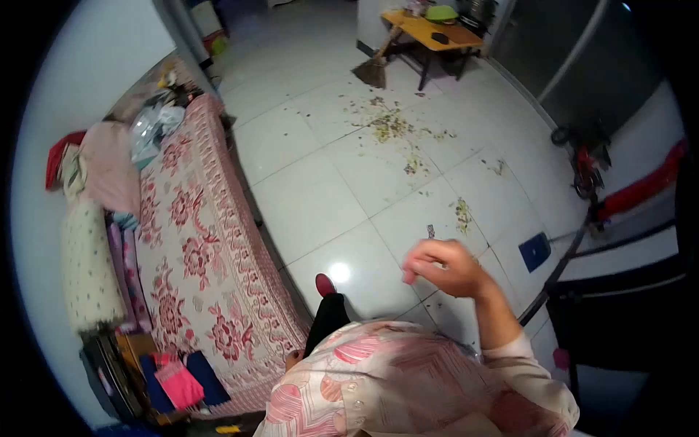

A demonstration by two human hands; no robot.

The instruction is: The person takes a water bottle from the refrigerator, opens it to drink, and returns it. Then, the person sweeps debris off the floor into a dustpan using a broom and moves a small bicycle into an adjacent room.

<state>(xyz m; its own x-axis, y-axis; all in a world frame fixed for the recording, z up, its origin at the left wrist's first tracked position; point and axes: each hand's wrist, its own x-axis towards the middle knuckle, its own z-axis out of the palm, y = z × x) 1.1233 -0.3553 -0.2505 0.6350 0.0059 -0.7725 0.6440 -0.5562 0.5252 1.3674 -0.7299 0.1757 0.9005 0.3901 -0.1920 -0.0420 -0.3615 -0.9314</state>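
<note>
My right hand (445,267) is raised in front of me over the tiled floor, its fingers curled in, with nothing visible in them. Beyond it, yellow-green and dark scraps (393,127) lie scattered across the white tiles (313,197). A smaller patch of scraps (463,215) is nearest to this hand, and a small dark-patterned piece (430,231) lies just past the fingers. Only a bit of my left hand (293,358) shows, low beside my shirt and next to the bed's edge; its fingers are hidden. A broom (371,71) leans against the low table at the back.
A bed with a red-flowered cover (196,247) runs along the left, with bedding and folded clothes on it. The wooden table (429,30) stands at the back. On the right are a red toy vehicle (585,164), a blue flat object (535,252) and a dark frame (561,273).
</note>
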